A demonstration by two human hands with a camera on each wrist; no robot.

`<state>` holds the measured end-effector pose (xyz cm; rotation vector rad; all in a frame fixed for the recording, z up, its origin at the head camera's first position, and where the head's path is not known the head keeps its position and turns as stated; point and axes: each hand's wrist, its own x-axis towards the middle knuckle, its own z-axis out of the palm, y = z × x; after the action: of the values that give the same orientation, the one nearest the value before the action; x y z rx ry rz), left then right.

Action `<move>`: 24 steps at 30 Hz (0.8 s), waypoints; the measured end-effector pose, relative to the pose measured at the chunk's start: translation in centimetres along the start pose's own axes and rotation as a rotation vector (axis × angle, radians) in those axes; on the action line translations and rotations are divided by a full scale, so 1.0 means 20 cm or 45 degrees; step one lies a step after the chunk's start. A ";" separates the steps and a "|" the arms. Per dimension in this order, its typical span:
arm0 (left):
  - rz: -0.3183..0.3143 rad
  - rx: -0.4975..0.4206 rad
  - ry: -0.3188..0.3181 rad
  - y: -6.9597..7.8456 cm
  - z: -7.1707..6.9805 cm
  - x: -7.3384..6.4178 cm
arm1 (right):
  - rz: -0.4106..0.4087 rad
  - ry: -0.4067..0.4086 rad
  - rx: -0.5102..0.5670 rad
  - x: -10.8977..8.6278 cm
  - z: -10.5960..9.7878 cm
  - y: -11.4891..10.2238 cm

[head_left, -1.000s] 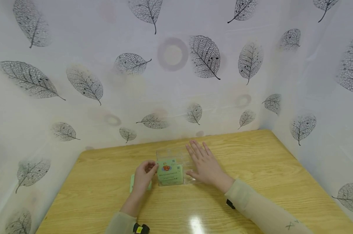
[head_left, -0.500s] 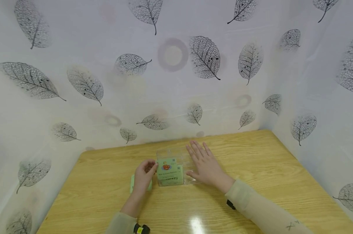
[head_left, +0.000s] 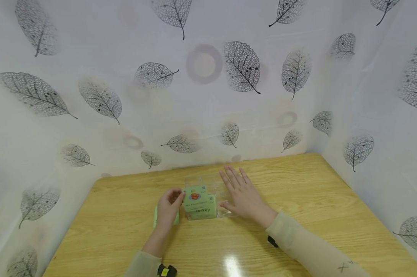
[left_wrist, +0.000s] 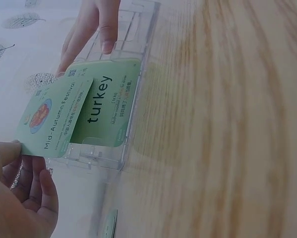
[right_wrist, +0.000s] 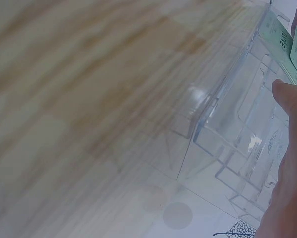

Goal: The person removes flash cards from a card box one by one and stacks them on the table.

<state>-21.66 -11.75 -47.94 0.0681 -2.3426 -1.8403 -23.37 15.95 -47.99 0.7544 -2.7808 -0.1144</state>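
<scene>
Two hands: left pinches card, right spread on tray.

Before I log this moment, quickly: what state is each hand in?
Left hand: closed, pinching the Mid-Autumn Festival card by its edge.
Right hand: open, resting on the clear tray.

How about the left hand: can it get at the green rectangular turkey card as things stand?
Probably not freely: the left hand pinches the green rectangular Mid-Autumn Festival card, which partly covers the turkey card on that hand's side.
</scene>
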 end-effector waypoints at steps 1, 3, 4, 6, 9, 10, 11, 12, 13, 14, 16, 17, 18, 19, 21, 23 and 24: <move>0.003 0.000 0.004 0.00 0.00 0.00 | 0.000 -0.002 -0.002 0.00 0.00 0.00; 0.004 0.006 0.013 0.00 0.00 0.00 | 0.000 -0.008 0.000 0.00 0.00 0.00; 0.001 0.008 0.017 0.00 0.00 0.00 | 0.000 -0.006 0.004 0.00 -0.01 0.00; -0.006 0.024 0.025 0.00 0.00 0.00 | 0.002 -0.003 0.014 0.00 -0.01 0.00; -0.015 0.045 0.035 0.00 0.00 0.00 | 0.005 0.000 0.018 0.00 0.00 0.00; -0.017 0.048 0.036 0.00 -0.01 0.00 | 0.004 0.004 0.018 0.00 0.00 0.00; -0.019 0.052 0.038 0.00 -0.01 -0.01 | 0.004 0.003 0.017 0.00 0.00 0.00; -0.020 0.050 0.041 0.00 -0.01 -0.01 | 0.004 0.005 0.017 0.00 0.00 0.00; -0.022 0.049 0.044 0.00 -0.01 -0.01 | 0.005 0.006 0.018 0.00 0.00 0.00; -0.026 0.045 0.047 0.00 -0.01 -0.01 | 0.005 0.007 0.017 0.00 0.00 0.00; -0.028 0.035 0.052 0.00 -0.02 -0.01 | 0.005 0.006 0.015 0.00 0.00 0.00; -0.029 0.033 0.056 0.00 -0.02 -0.01 | 0.006 0.005 0.015 0.00 0.00 0.00; -0.028 0.030 0.059 0.00 -0.02 -0.01 | 0.006 0.005 0.011 0.00 0.00 0.00; -0.028 0.030 0.059 0.00 -0.02 -0.01 | 0.005 0.007 0.006 0.00 0.00 0.00; -0.022 0.028 0.061 0.00 -0.02 0.00 | 0.004 0.011 -0.002 0.00 0.00 0.00; -0.011 0.033 0.060 0.00 -0.03 0.00 | 0.003 0.017 -0.004 0.00 0.00 0.00; -0.006 0.034 0.061 0.00 -0.03 0.00 | 0.003 0.021 -0.005 0.00 0.00 0.00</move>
<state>-21.51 -12.33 -47.88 0.1198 -2.3369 -1.7887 -23.36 15.93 -48.00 0.7479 -2.7653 -0.1130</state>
